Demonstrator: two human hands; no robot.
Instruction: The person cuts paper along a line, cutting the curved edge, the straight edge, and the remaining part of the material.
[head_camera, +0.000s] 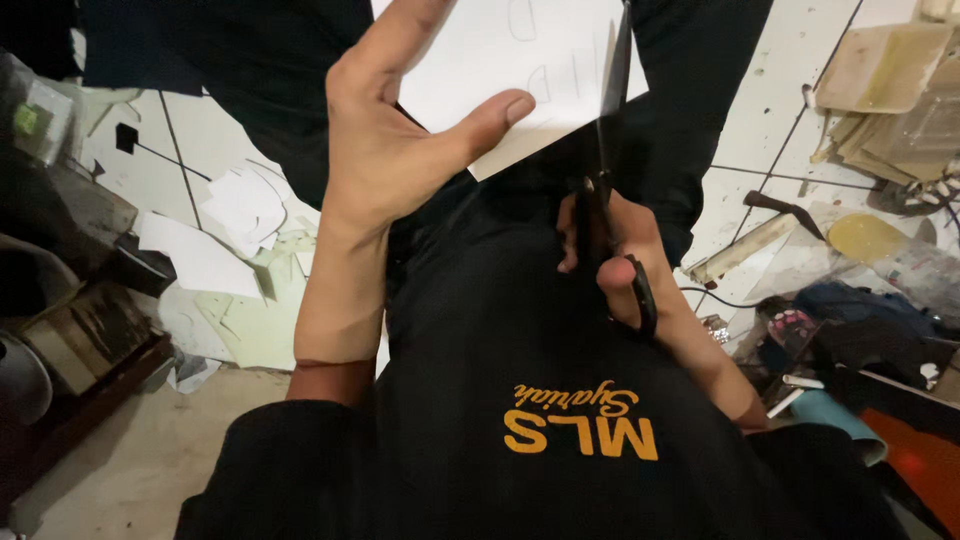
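My left hand (390, 130) holds a white sheet of paper (520, 60) above my lap, thumb pressed on its near edge and fingers behind it. Faint pencilled outlines show on the sheet. My right hand (625, 255) grips black scissors (610, 110) by the handles, blades pointing away from me and running up along the right side of the paper. The blades sit at the sheet's right edge, near its lower corner. I wear a black shirt with yellow lettering.
White paper scraps (220, 230) lie on the tiled floor at left beside dark wooden pieces (80, 340). At right are cardboard offcuts (880, 70), a hammer-like tool (760, 235), a yellow piece (865, 238) and mixed clutter.
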